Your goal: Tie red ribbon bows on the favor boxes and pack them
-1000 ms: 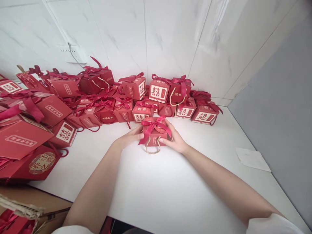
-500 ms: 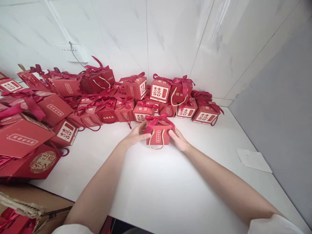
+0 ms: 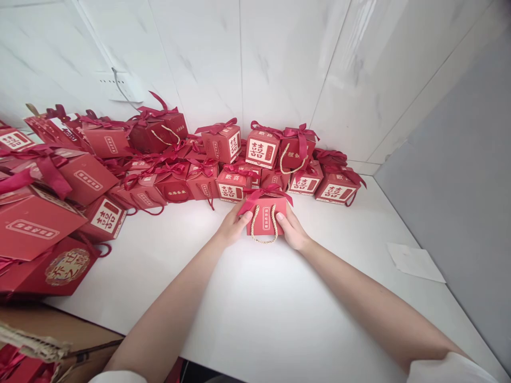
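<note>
Beneath a tiled wall (image 3: 279, 69), a white surface (image 3: 255, 308) carries a red box (image 3: 266, 217) at its middle, squeezed between two palms. The left hand (image 3: 235, 223) grasps one side, thumb at the front edge; the right hand (image 3: 294, 230) clasps the other. In the past second, the box has turned and shifted slightly right, bringing its gold cord handle (image 3: 264, 242) square to the wearer, apparently leaving it aligned and steady. Behind the box stand ribboned boxes (image 3: 261, 149); left of it, a pile (image 3: 40, 223); well to its right, white paper (image 3: 415, 262).
</note>
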`<action>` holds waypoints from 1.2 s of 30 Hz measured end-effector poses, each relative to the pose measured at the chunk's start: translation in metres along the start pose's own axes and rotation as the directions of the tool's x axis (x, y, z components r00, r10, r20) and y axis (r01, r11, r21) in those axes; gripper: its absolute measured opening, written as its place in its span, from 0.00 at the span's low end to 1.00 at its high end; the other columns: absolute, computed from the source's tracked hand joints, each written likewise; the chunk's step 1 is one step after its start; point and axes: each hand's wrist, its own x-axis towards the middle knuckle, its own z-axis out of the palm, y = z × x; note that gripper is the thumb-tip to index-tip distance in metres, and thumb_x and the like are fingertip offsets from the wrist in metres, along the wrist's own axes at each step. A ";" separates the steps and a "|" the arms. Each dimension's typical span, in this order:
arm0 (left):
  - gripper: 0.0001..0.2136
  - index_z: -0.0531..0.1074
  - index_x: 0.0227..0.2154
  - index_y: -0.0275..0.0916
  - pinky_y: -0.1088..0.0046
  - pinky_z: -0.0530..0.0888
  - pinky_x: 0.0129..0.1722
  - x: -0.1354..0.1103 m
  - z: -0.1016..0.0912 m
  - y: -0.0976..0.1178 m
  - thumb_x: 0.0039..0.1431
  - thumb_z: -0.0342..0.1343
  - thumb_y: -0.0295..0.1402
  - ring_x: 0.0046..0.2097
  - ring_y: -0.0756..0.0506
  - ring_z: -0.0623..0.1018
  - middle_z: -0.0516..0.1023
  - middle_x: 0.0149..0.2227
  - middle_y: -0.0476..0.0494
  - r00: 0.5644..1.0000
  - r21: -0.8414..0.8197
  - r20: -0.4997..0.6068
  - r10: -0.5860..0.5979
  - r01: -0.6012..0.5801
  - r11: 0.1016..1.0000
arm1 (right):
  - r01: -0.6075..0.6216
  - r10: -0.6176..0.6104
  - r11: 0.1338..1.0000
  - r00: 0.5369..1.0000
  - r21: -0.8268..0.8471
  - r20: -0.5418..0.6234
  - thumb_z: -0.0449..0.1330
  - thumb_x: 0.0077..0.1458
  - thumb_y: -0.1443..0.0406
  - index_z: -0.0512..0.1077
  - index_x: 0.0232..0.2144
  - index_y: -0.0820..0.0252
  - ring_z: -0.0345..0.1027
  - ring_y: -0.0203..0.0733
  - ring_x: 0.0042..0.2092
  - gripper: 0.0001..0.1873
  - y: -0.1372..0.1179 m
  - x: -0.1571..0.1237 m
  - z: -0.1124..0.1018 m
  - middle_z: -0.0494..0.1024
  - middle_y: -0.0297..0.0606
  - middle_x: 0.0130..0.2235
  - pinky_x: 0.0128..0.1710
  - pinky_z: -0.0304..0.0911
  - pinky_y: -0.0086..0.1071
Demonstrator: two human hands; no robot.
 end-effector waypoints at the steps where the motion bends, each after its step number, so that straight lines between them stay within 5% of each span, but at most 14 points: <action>1: 0.32 0.68 0.58 0.36 0.58 0.64 0.62 0.000 0.000 0.000 0.60 0.50 0.56 0.62 0.34 0.69 0.73 0.58 0.34 1.000 -0.005 0.007 0.009 -0.009 1.000 | -0.002 0.002 1.000 1.000 -0.003 0.001 0.48 0.65 0.45 0.59 0.64 0.51 0.59 0.53 0.63 0.31 0.001 -0.001 0.000 0.67 0.42 0.62 0.66 0.52 0.52; 5: 0.33 0.67 0.57 0.37 0.59 0.66 0.58 0.000 -0.008 -0.004 0.57 0.54 0.57 0.57 0.34 0.71 0.72 0.56 0.34 0.995 0.011 -0.020 0.101 -0.100 0.995 | -0.009 0.008 0.999 0.999 0.041 0.038 0.48 0.62 0.42 0.52 0.67 0.51 0.54 0.54 0.67 0.37 0.001 -0.003 -0.001 0.63 0.43 0.65 0.67 0.49 0.54; 9: 0.38 0.67 0.55 0.36 0.61 0.69 0.48 -0.003 -0.020 -0.004 0.51 0.54 0.62 0.49 0.35 0.74 0.73 0.52 0.33 0.973 0.086 -0.079 0.215 -0.209 0.974 | 0.023 -0.067 0.981 0.971 0.190 0.228 0.50 0.62 0.43 0.50 0.67 0.52 0.47 0.50 0.70 0.38 -0.009 -0.003 -0.001 0.57 0.41 0.68 0.69 0.44 0.51; 13: 0.36 0.68 0.51 0.36 0.61 0.69 0.45 -0.004 -0.022 -0.005 0.51 0.52 0.63 0.47 0.35 0.74 0.74 0.49 0.33 0.972 0.101 -0.099 0.213 -0.203 0.974 | 0.011 -0.067 0.983 0.952 0.186 0.298 0.53 0.62 0.45 0.54 0.65 0.54 0.52 0.51 0.68 0.36 -0.014 -0.001 0.000 0.59 0.42 0.67 0.68 0.49 0.50; 17: 0.33 0.68 0.52 0.36 0.57 0.69 0.51 -0.001 -0.020 -0.007 0.56 0.51 0.60 0.52 0.33 0.73 0.74 0.50 0.32 0.976 0.072 -0.062 0.207 -0.202 0.977 | 0.042 -0.059 0.993 0.987 0.113 0.150 0.54 0.61 0.45 0.48 0.68 0.52 0.54 0.54 0.67 0.40 -0.006 -0.003 0.004 0.62 0.45 0.66 0.66 0.53 0.52; 23: 0.28 0.68 0.54 0.39 0.59 0.68 0.52 -0.002 -0.017 0.005 0.52 0.65 0.45 0.53 0.35 0.73 0.73 0.52 0.36 0.982 0.133 0.018 0.189 -0.189 0.973 | 0.106 -0.116 0.992 0.979 -0.066 -0.168 0.66 0.52 0.50 0.33 0.70 0.54 0.45 0.58 0.70 0.58 -0.014 -0.006 0.009 0.44 0.49 0.70 0.61 0.60 0.52; 30: 0.16 0.70 0.35 0.39 0.69 0.67 0.37 0.000 -0.030 0.031 0.48 0.63 0.43 0.35 0.44 0.71 0.72 0.32 0.46 0.977 -0.205 -0.136 0.167 -0.192 0.960 | 0.218 -0.265 0.954 0.933 -0.203 -0.242 0.68 0.48 0.51 0.32 0.70 0.50 0.44 0.61 0.68 0.61 -0.016 -0.006 0.009 0.43 0.50 0.69 0.59 0.63 0.53; 36: 0.21 0.74 0.30 0.36 0.66 0.68 0.36 0.002 -0.043 0.042 0.57 0.50 0.51 0.36 0.42 0.73 0.76 0.33 0.39 0.982 -0.330 -0.181 0.058 -0.116 0.937 | 0.172 -0.234 0.954 0.940 -0.247 -0.249 0.70 0.47 0.50 0.29 0.69 0.44 0.45 0.62 0.67 0.64 -0.017 -0.007 0.012 0.49 0.50 0.65 0.57 0.64 0.56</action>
